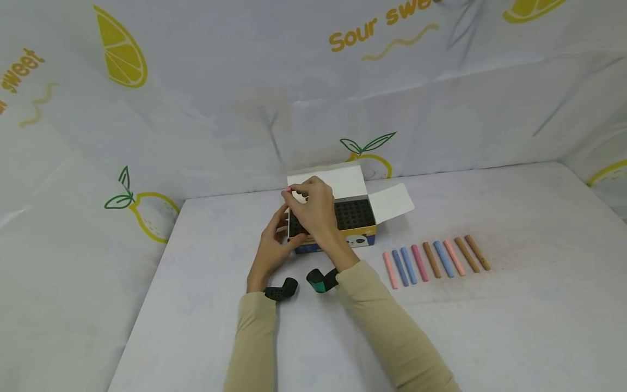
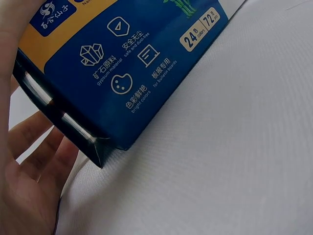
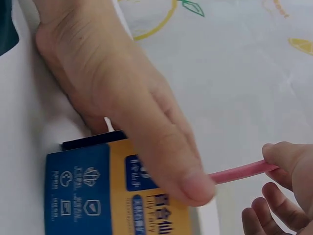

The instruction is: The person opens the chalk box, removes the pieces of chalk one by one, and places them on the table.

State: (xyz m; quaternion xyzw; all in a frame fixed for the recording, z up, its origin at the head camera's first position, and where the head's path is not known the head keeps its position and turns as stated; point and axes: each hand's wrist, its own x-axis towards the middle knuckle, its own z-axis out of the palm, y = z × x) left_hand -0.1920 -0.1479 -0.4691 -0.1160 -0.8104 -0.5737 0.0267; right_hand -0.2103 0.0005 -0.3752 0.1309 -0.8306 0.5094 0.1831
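A blue-and-yellow chalk box (image 1: 362, 238) stands on the table with its lid raised, showing a black insert (image 1: 354, 213) full of holes. At the box's left end my left hand (image 1: 271, 247) holds it, thumb on the front face and fingers around the side. My right hand (image 1: 319, 209) is above that same end, pinching a pink chalk stick (image 3: 239, 173) between thumb and fingertips. In the right wrist view the stick's lower end passes behind the left thumb. My right hand hides part of the insert in the head view.
Right of the box lies a row of several chalk sticks (image 1: 437, 259) in pink, blue and brown. The white lid (image 1: 343, 181) leans up at the back, and a side flap (image 1: 391, 203) sticks out rightward. A lemon-printed cloth (image 1: 220, 109) hangs behind the table.
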